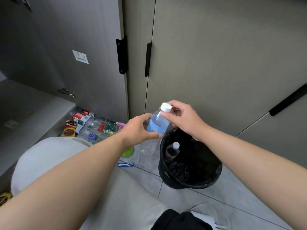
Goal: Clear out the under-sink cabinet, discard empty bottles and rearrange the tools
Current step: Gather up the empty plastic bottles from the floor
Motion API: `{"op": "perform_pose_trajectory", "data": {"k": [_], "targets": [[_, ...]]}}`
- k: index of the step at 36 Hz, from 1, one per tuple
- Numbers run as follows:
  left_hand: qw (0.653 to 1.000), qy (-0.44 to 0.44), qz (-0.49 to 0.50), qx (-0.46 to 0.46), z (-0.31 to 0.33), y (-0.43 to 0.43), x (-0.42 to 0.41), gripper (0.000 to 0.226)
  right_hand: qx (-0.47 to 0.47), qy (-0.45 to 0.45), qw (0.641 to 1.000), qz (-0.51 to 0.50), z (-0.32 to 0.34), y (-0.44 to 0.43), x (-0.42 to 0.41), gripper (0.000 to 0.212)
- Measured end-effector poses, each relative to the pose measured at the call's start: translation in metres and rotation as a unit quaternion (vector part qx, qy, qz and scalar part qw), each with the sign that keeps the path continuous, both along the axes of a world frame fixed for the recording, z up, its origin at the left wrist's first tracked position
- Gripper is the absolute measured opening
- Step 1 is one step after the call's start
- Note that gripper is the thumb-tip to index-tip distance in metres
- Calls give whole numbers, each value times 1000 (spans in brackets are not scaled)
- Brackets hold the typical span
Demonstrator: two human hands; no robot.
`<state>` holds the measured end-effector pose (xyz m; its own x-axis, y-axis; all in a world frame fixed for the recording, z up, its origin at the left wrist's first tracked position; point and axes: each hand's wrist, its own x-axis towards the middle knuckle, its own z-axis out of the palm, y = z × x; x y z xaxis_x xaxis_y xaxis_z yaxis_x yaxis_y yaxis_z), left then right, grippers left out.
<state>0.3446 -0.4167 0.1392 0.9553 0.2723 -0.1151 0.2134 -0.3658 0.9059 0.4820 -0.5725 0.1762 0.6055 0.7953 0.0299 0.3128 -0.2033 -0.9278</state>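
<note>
A clear plastic bottle point(158, 122) with a blue label and a white cap is held in the air above the left rim of a black trash bin point(191, 178). My left hand point(137, 128) wraps around its lower body. My right hand point(181, 117) pinches the neck just under the cap. Inside the bin lies a dark bottle with a white cap point(173, 149). Several more bottles point(86, 123) and packets lie in a heap on the floor of the open cabinet at the left.
The open cabinet door point(83, 47) stands at the left, and closed grey doors point(216, 55) are behind the bin. On the tiled floor lie a crumpled clear bottle point(149, 147), a green bottle point(127, 152) and a blue-and-white tool point(125, 164). My knee point(43, 156) fills the lower left.
</note>
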Motion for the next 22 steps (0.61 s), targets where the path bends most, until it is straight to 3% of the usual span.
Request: {"op": "perform_pose_trajectory", "data": {"k": [6, 9, 16, 22], "targets": [[999, 5, 34, -37, 7, -3, -3, 75, -13, -154, 984, -86, 21, -7, 20, 20], [998, 25, 58, -21, 5, -3, -5, 60, -109, -222, 962, -119, 25, -24, 42, 24], [997, 48, 59, 6, -2, -2, -7, 36, -369, -203, 900, -109, -45, -69, 62, 25], [996, 59, 49, 49, -3, 3, -10, 28, -426, -159, 885, -101, -111, -89, 44, 17]]}}
